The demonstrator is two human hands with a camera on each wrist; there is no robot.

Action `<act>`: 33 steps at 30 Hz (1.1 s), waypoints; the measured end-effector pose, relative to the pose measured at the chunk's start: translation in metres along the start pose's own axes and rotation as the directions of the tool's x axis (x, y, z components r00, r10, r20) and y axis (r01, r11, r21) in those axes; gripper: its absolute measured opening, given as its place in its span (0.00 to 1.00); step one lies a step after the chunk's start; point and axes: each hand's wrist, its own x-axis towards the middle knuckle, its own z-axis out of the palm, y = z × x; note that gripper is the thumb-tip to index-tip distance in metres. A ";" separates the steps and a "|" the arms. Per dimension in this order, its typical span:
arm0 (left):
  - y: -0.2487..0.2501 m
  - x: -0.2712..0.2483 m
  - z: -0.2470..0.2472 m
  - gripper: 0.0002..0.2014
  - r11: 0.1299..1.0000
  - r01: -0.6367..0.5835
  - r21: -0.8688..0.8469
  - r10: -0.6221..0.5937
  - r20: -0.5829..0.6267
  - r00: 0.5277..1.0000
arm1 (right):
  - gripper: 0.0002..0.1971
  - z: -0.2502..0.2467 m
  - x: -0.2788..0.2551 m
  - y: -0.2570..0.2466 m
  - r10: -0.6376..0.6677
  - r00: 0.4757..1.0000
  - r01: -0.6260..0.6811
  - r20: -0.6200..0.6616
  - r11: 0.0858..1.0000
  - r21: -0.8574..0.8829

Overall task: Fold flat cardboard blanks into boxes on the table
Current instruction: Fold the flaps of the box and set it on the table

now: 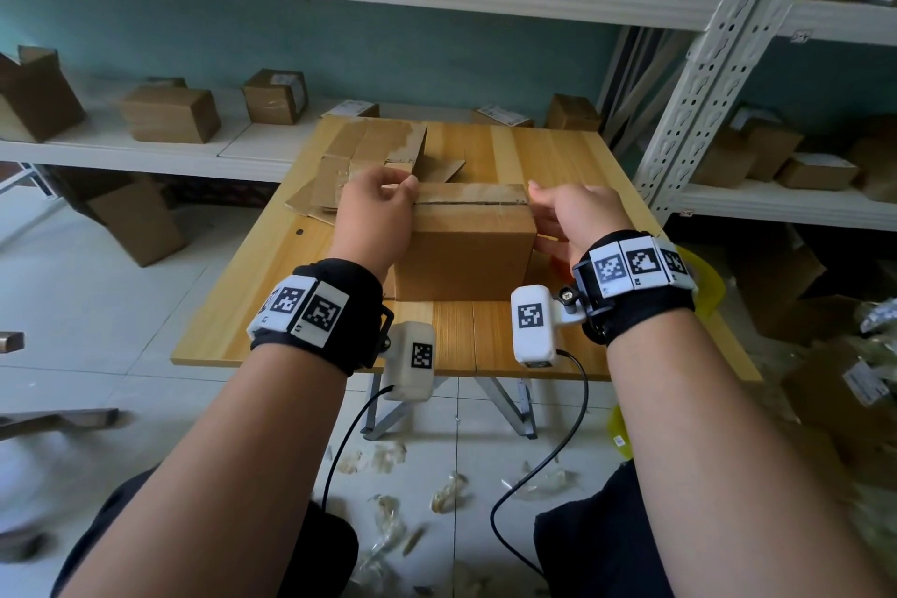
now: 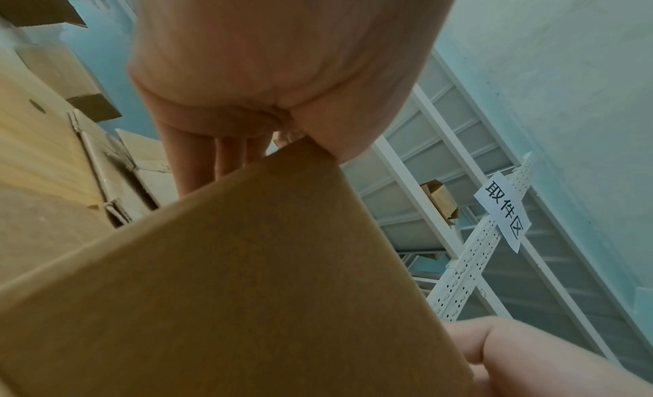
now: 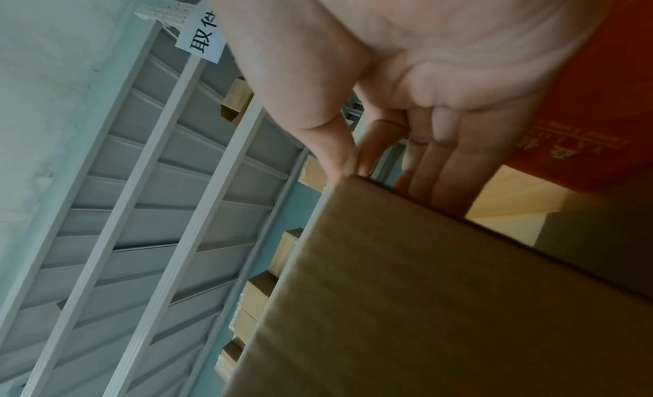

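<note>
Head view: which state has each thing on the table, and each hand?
box: folded up, top flaps closed, standing on the table
flat blanks: unfolded, piled far left
left hand: grips the box's left top edge
right hand: holds the box's right end

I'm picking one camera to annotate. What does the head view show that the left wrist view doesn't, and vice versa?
Only the head view: the whole table, the closed seam across the top of the box, and marker bands on both wrists. Only the left wrist view: a handwritten paper sign on the shelf post, and the left hand with its fingers lying down the box's side. Both: the box, the left hand at its top left edge, the right hand opposite, and flat blanks behind.
</note>
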 end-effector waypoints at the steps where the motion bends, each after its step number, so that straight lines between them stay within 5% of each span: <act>1: 0.000 0.000 0.000 0.12 1.000 -0.001 -0.003 0.001 -0.001 1.000 | 0.19 0.000 0.001 0.001 0.004 1.000 -0.004 0.002 1.000 0.008; 6: 0.000 -0.001 0.000 0.13 1.000 0.010 -0.016 -0.009 0.006 1.000 | 0.14 0.000 -0.001 0.006 0.020 1.000 -0.020 -0.010 1.000 0.018; 11: 0.000 -0.001 0.001 0.12 0.998 0.043 -0.039 -0.043 0.011 0.999 | 0.26 0.007 0.005 0.013 0.078 0.992 -0.082 -0.098 0.996 -0.032; 17: -0.003 -0.004 0.002 0.14 0.995 0.053 -0.089 -0.053 0.000 0.999 | 0.37 0.015 0.002 0.019 0.226 0.961 -0.242 0.161 0.966 0.086; 21: 0.000 -0.009 0.003 0.16 0.982 0.095 -0.162 -0.100 -0.021 0.995 | 0.24 0.010 0.001 0.018 0.293 0.937 -0.321 0.189 0.937 0.136; 26: 0.003 -0.015 0.003 0.21 0.968 0.128 -0.214 -0.129 0.011 0.992 | 0.44 0.013 -0.001 0.026 0.280 0.950 -0.286 0.140 0.958 0.022; 29: 0.004 -0.019 0.002 0.23 0.986 0.132 -0.107 -0.124 0.077 0.989 | 0.42 0.016 0.000 0.032 0.230 0.970 -0.230 0.080 0.973 -0.014; 33: 0.005 -0.022 0.002 0.13 0.978 0.205 -0.026 -0.200 0.128 0.971 | 0.35 0.022 -0.006 0.030 0.151 0.988 -0.150 -0.002 0.978 -0.148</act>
